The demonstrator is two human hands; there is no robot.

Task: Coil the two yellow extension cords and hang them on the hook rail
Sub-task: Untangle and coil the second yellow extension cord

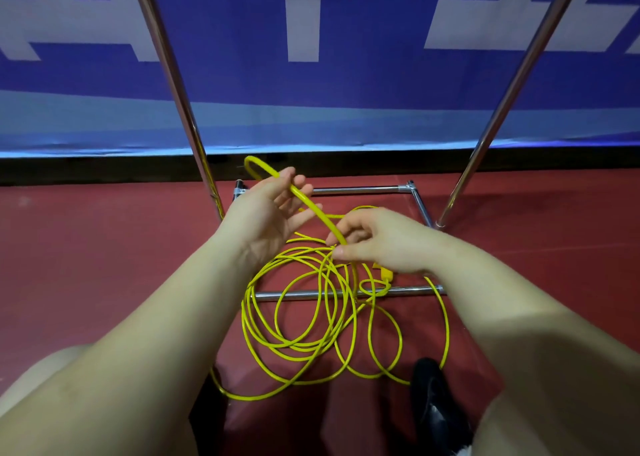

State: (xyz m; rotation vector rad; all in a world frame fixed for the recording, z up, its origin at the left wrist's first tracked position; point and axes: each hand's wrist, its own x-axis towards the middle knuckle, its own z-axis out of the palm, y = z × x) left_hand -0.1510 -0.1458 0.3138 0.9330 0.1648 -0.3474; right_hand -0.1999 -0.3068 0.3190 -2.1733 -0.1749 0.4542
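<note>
Yellow extension cord [298, 331] lies in loose, tangled loops on the red floor, draped over the rack's base bars. A yellow plug [385, 272] shows just under my right hand. My left hand [273, 209] is raised palm up with its fingers relaxed, and a bend of the cord [263, 170] runs across its fingertips. My right hand [377, 240] pinches the same strand between thumb and fingers, a little lower and to the right. I cannot tell the two cords apart in the pile.
Two slanted chrome poles [173, 88] [512, 91] rise from a chrome base frame [356, 189] on the floor. A blue and white banner [311, 74] hangs behind. My black shoe [436, 407] stands at the lower right beside the loops.
</note>
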